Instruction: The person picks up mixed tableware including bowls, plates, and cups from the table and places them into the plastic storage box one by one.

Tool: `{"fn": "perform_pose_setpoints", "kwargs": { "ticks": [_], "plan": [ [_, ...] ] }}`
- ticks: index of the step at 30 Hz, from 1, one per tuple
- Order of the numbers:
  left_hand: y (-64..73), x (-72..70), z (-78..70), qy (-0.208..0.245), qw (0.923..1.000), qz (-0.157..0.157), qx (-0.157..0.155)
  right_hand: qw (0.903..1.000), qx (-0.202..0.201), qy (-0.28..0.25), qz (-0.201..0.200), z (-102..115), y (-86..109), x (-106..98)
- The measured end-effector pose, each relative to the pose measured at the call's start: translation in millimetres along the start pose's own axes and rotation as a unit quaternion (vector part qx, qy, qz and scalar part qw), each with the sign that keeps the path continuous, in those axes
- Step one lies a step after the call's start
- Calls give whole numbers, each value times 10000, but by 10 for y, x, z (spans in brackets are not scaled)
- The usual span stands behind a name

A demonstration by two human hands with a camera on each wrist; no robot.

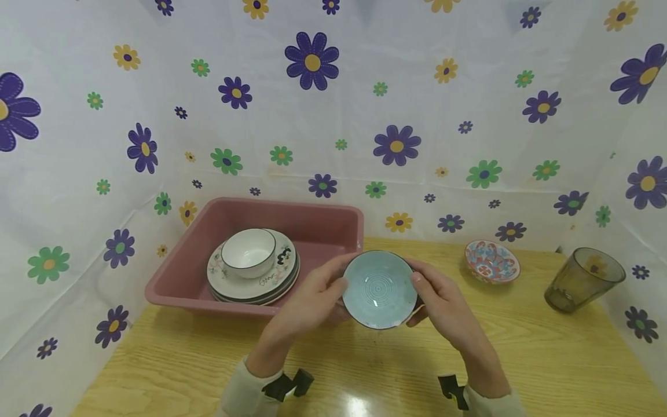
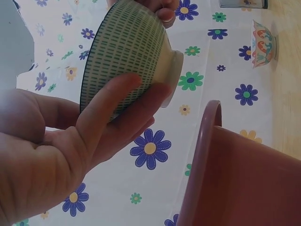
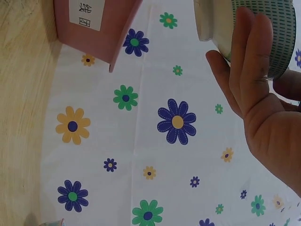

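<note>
Between my two hands, above the table, is a bowl (image 1: pixel 379 289) with a pale blue ringed inside. Its outside, seen in the left wrist view, carries rows of small green dashes above a plain foot ring. My left hand (image 1: pixel 315 298) grips its left side, thumb at the rim and fingers against the outer wall (image 2: pixel 124 56). On the opposite side my right hand (image 1: pixel 443 301) holds it the same way, its fingers spread along the wall in the right wrist view. The bowl's inside faces up and toward the head camera.
Left of the hands stands a pink tub (image 1: pixel 333 246). Stacked plates (image 1: pixel 271 281) lie in it, topped by a white bowl (image 1: pixel 250 250). To the right are a red-and-blue patterned bowl (image 1: pixel 492 262) and a tinted glass (image 1: pixel 581 281). Flowered cloth (image 1: pixel 354 104) hangs behind the wooden table (image 1: pixel 156 370).
</note>
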State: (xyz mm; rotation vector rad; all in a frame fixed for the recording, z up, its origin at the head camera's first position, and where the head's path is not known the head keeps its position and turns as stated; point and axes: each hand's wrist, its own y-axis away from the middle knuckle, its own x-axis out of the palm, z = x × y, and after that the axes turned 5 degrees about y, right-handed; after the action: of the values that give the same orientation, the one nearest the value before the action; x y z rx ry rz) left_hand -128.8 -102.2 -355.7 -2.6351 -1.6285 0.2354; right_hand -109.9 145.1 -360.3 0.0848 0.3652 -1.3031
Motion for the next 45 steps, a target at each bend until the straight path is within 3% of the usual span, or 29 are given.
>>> {"fn": "perform_pose_setpoints", "kwargs": {
  "ticks": [4, 11, 18, 24, 28, 33, 37, 45],
  "plan": [
    [5, -33, -11, -1, 9999, -132, 15, 9998, 31, -194, 28, -22, -27, 21],
    [21, -114, -23, 419, 9988, -222, -142, 9979, 163, -607, 123, -86, -87, 75],
    [52, -258, -49, 170, 9978, -626, -118, 9975, 570, -410, 96, -104, -121, 265],
    [75, -440, -56, 65, 9965, -830, -99, 9938, 968, -508, -213, -160, -181, 436],
    [92, -565, -72, 321, 9947, -973, -33, 9939, 1079, 18, -235, -217, -195, 479],
    [125, -692, -93, 259, 9880, -1518, -113, 9921, 842, 896, 246, -297, -200, 532],
    [140, -790, -81, 274, 9828, -1815, -182, 9908, 551, 1118, 523, -338, -201, 600],
    [202, -997, -51, 638, 9753, -2113, -122, 9904, 106, 1371, 98, -339, -194, 756]
  ]
}}
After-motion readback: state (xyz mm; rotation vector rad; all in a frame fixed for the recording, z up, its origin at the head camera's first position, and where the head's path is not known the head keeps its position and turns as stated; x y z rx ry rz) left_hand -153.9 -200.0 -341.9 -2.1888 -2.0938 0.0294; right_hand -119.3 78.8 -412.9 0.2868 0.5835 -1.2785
